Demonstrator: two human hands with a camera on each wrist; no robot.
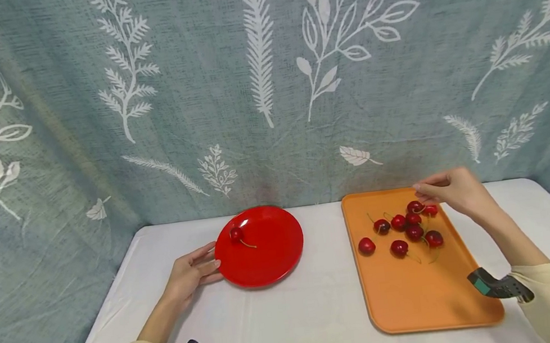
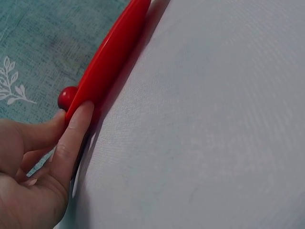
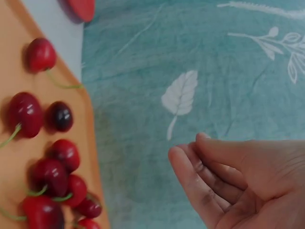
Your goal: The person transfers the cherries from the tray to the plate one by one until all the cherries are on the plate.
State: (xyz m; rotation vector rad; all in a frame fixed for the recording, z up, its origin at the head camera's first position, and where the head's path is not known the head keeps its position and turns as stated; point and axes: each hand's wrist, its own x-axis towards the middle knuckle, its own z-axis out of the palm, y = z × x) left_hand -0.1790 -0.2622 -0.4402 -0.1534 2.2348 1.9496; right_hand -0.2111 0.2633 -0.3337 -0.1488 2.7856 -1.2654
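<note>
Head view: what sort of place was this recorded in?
Probably a staged indoor tabletop set: leaf-patterned fabric hangs behind and at the sides of a white table, where a red plate and an orange tray sit side by side.

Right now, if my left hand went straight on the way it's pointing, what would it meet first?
The plate: your left hand holds its rim. Past that, the cherry on it looks roughly in line, though depth is hard to judge.
</note>
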